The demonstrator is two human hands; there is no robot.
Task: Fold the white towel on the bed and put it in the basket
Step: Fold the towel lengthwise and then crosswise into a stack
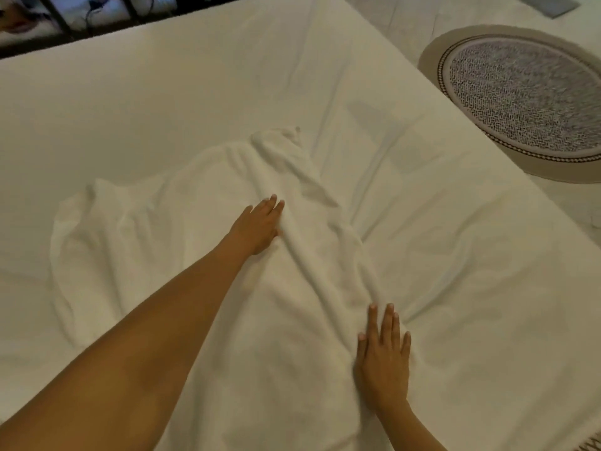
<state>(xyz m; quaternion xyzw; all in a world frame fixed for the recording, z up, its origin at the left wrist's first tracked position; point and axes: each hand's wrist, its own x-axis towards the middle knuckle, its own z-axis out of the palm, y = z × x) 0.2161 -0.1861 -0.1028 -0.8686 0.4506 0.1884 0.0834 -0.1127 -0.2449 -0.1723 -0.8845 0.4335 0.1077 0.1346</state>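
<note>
A white towel (169, 242) lies spread and rumpled on the white bed (162, 102), with a raised ridge of folds along its right side. My left hand (258, 224) rests flat on the towel beside the upper part of that ridge, fingers extended. My right hand (383, 356) lies flat at the towel's near right edge, fingers spread and pointing away from me. Neither hand grips the cloth. No basket is in view.
The bed's right edge runs diagonally from top centre to lower right. Beyond it on the pale floor lies a round patterned rug (527, 99). A dark bed frame and clutter (65, 17) sit past the far edge at top left.
</note>
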